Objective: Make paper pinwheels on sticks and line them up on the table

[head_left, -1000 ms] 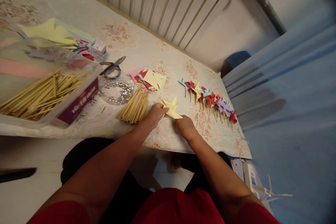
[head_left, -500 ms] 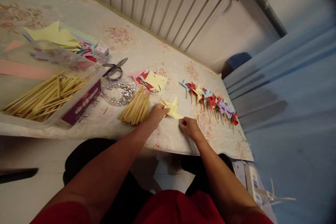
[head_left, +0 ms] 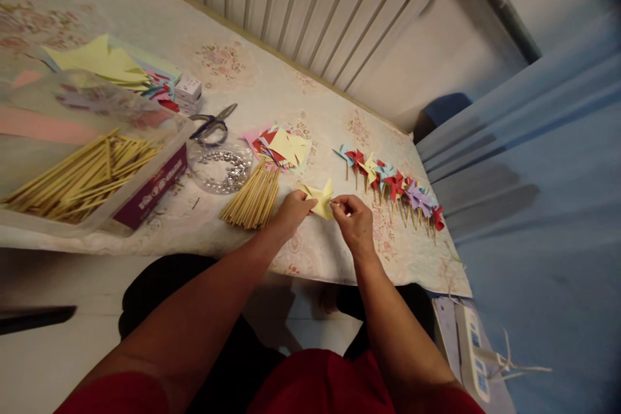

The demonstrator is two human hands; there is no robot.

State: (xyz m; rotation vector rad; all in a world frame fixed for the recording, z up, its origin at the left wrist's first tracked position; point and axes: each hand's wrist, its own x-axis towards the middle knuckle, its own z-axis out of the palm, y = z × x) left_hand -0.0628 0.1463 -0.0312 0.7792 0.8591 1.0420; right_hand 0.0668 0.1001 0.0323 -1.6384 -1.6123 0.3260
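Observation:
A yellow paper pinwheel (head_left: 322,204) with folded blades is pinched at its left side by my left hand (head_left: 295,208), thumb on top. On its right edge, my right hand (head_left: 356,217) holds a small shiny thumbtack (head_left: 332,203) between thumb and fingertips, touching or very close to the paper. Left of my left hand lies a bundle of thin wooden sticks (head_left: 252,197). Behind it is a pile of cut coloured paper (head_left: 286,147). A clear round dish (head_left: 198,184) of silver thumbtacks stands beside the sticks.
Finished pinwheels on sticks (head_left: 395,185) lie in a row at right. Scissors (head_left: 213,126) rest behind the dish. A clear plastic box (head_left: 187,136) of sticks stands left, with paper sheets (head_left: 99,65) and small white boxes (head_left: 188,92) behind. A blue curtain (head_left: 524,194) hangs right.
My right hand has moved up and left, bringing the thumbtack to the pinwheel's right side. The right blade tip no longer sticks out. My left hand keeps its hold.

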